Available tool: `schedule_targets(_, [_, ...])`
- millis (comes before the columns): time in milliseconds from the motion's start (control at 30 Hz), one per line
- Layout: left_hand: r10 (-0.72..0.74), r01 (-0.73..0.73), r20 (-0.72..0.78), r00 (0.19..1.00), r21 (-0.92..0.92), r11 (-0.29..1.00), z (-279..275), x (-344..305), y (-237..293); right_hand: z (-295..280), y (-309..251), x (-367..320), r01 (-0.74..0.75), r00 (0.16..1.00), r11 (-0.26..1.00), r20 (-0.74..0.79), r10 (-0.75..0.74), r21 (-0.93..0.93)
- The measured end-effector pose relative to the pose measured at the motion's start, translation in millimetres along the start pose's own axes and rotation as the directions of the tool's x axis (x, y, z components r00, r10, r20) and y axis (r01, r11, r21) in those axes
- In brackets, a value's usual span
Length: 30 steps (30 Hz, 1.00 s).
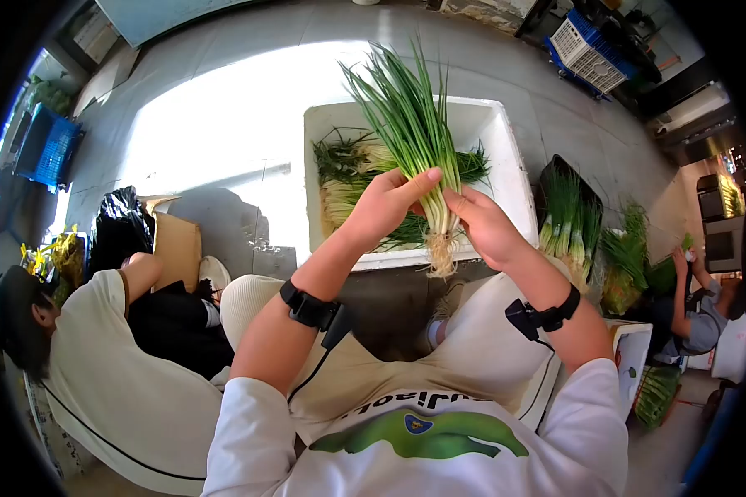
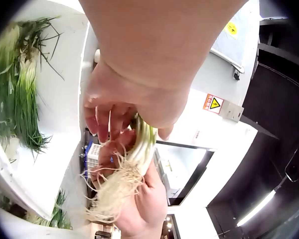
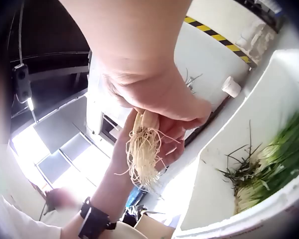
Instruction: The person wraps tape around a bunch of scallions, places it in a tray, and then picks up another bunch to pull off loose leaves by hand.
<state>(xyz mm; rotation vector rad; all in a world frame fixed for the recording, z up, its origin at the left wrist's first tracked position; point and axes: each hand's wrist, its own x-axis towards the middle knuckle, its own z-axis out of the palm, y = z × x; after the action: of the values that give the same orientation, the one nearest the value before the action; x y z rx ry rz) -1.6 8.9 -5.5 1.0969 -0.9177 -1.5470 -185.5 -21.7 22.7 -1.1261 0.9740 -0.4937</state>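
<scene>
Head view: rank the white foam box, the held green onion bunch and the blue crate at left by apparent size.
1. White foam box
2. Held green onion bunch
3. Blue crate, which stands farther away

Green and cream are being displayed by the scallion bunch (image 1: 414,137), white by the foam box (image 1: 514,170), black by the wrist straps (image 1: 305,306), yellow-and-black stripes by the tape (image 3: 219,38).

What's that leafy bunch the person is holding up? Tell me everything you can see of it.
The bunch of spring onions has long, slender green leaves fanning away from the person, pale stems gathered together, and shaggy, thread-like, cream-coloured roots at the near end. It looks fresh and is held above the white box. The left hand grips the stems, thumb across them; the right hand holds them nearer the roots.
</scene>
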Motion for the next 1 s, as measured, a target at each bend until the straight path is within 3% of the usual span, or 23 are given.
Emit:
schedule_targets(33, [-0.004, 0.004, 0.008, 1.0, 0.026, 1.0, -4.1, 0.6, -1.2, 2.0, 4.7, 3.6, -0.001, 1.0, 1.0, 0.008, 0.001, 0.004])
schedule_targets(100, [-0.009, 0.008, 0.004, 1.0, 0.052, 0.999, -10.7, -1.1, -4.6, 4.3, 12.1, 15.6, 0.216, 0.974, 0.968, 0.102, -0.203, -0.132])
schedule_targets(167, [-0.017, 0.015, -0.039, 0.999, -0.036, 0.999, -15.1, -2.9, -6.1, -0.2, 21.2, 26.8, 0.256, 0.96, 0.953, 0.157, -0.231, -0.163])
schedule_targets(233, [-0.034, 0.028, -0.065, 0.997, -0.08, 0.996, -18.9, -3.0, -8.3, -1.3, 25.3, 33.8, 0.349, 0.936, 0.849, 0.198, -0.292, -0.398])
schedule_targets(367, [-0.015, -0.004, -0.098, 0.995, -0.19, 0.982, -20.7, -4.2, -8.4, -5.8, 23.4, 44.3, 0.357, 0.927, 0.86, 0.255, -0.276, -0.366])
schedule_targets(433, [-0.011, -0.012, -0.117, 0.993, -0.197, 0.98, -22.2, -5.2, -4.1, -11.6, 31.5, 55.0, 0.315, 0.928, 0.944, 0.239, -0.285, -0.098])
schedule_targets(500, [-0.011, -0.016, -0.133, 0.991, -0.204, 0.979, -24.5, -3.7, -3.1, -20.3, 32.5, 61.2, 0.274, 0.938, 0.96, 0.235, -0.253, -0.058])
schedule_targets(567, [-0.017, -0.029, -0.16, 0.987, -0.278, 0.96, -29.5, 0.8, -5.0, -26.1, 35.7, 66.7, 0.127, 0.952, 0.987, 0.268, -0.148, 0.097])
schedule_targets(633, [-0.041, -0.009, -0.174, 0.984, -0.277, 0.961, -36.5, 5.0, -8.6, -28.3, 37.8, 70.2, 0.103, 0.961, 0.988, 0.245, -0.129, 0.118])
schedule_targets(700, [-0.047, 0.003, -0.086, 0.995, -0.449, 0.894, -37.9, 6.1, -3.5, -32.1, 42.7, 75.2, 0.126, 0.959, 0.989, 0.246, -0.141, 0.074])
schedule_targets(1000, [-0.056, 0.014, -0.07, 0.996, -0.499, 0.867, -34.6, 12.9, -3.9, -31.7, 39.5, 70.3, 0.269, 0.95, 0.961, 0.146, -0.275, 0.057])
